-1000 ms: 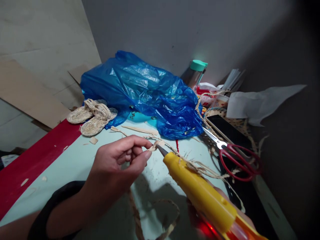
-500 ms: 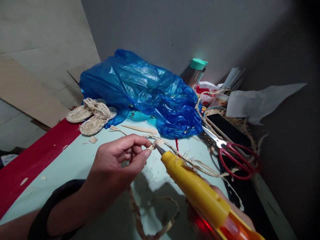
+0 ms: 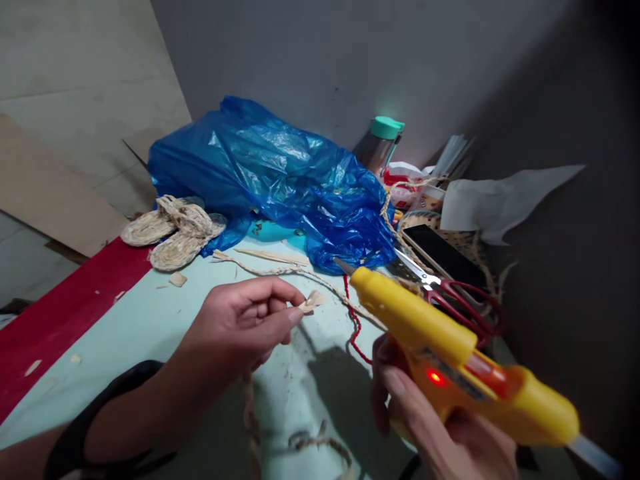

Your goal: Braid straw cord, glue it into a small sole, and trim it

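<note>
the left hand (image 3: 240, 320) pinches the frayed end of a straw braid (image 3: 311, 301), thumb and forefinger closed on it just above the worktop (image 3: 150, 313); the right hand (image 3: 440, 433) is wrapped tight round the grip of a yellow glue gun (image 3: 450, 340), lamp lit, nozzle apart from the braid end and aimed past it

this looks like a gluing step; meeting nozzle and braid would call for a short swing left and down

a red cord (image 3: 353, 320) lies between them, red scissors (image 3: 450, 297) sit just behind the gun, a blue plastic bag (image 3: 280, 180) beyond
</note>
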### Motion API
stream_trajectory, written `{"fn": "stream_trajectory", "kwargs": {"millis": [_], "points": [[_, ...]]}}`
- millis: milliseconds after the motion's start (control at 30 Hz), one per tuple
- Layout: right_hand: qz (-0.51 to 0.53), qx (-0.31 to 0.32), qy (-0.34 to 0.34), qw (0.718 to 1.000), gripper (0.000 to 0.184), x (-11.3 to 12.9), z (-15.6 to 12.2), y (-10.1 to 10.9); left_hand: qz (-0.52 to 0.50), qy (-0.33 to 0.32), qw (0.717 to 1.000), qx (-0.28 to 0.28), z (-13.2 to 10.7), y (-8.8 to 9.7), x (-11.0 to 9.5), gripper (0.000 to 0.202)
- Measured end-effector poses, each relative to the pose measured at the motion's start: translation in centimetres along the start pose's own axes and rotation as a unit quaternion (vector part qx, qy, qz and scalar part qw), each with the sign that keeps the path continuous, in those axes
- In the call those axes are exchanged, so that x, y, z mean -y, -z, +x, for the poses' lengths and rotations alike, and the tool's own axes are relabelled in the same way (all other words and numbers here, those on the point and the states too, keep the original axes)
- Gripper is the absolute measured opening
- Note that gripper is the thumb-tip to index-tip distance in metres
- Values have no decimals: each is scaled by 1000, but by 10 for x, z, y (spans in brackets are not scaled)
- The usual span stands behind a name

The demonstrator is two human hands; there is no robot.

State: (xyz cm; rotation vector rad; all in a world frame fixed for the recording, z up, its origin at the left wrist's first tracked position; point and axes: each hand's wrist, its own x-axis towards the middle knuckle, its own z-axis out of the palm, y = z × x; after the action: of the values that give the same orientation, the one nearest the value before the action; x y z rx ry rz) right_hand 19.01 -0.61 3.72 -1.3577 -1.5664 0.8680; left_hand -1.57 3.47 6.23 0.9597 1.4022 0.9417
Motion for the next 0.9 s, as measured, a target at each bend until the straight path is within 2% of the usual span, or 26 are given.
{"fn": "stream_trajectory", "kwargs": {"millis": [100, 200, 300, 467, 767, 900], "points": [[63, 0, -78, 995, 16, -4, 3, -9, -3, 67, 995, 72, 1, 0, 2, 20], [152, 5, -164, 975, 25, -4, 6, -18, 2, 93, 988, 120, 2, -3, 7, 20], [188, 20, -156, 970, 25, -4, 7, -21, 7, 101, 985, 142, 0, -8, 10, 20], [154, 29, -139, 978, 22, -1, 7, -18, 29, 88, 985, 148, -4, -13, 12, 18], [158, 63, -153, 974, 24, 0, 12, -17, 35, 84, 981, 172, -1, -11, 17, 16], [177, 87, -165, 966, 26, -3, 9, -17, 54, 79, 973, 208, 1, -10, 17, 16]]}}
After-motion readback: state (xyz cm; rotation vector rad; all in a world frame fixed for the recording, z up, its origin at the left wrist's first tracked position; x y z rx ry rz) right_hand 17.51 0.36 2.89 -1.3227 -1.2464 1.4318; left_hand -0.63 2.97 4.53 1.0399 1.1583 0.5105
